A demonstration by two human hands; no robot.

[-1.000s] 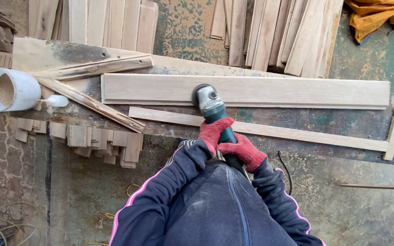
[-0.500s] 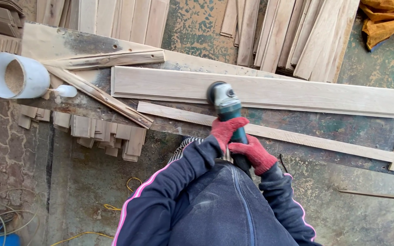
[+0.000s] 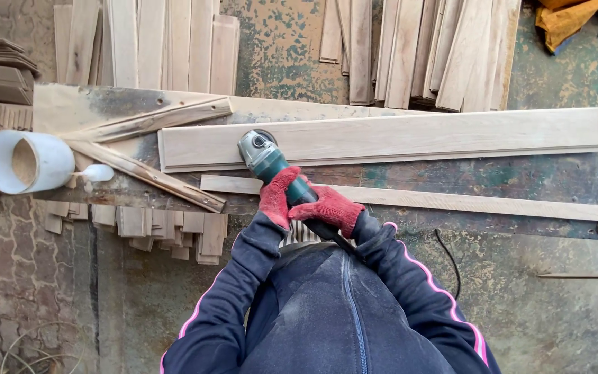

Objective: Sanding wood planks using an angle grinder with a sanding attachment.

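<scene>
My left hand (image 3: pixel 277 197) and right hand (image 3: pixel 328 208) (both in red gloves) wrapped tight around green angle grinder (image 3: pixel 269 163). Grinder head rests on long pale plank (image 3: pixel 382 138), near its left end. Plank lies flat across workbench (image 3: pixel 91 104). Thin strip (image 3: pixel 451 201) just beside plank, nearer me. White pipe piece (image 3: pixel 25 163) well off left.

Head camera looks straight down (close) over workbench (image 3: pixel 105 104).

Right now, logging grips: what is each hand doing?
Left hand: closed on the green angle grinder.
Right hand: closed on the grinder's body.
</scene>
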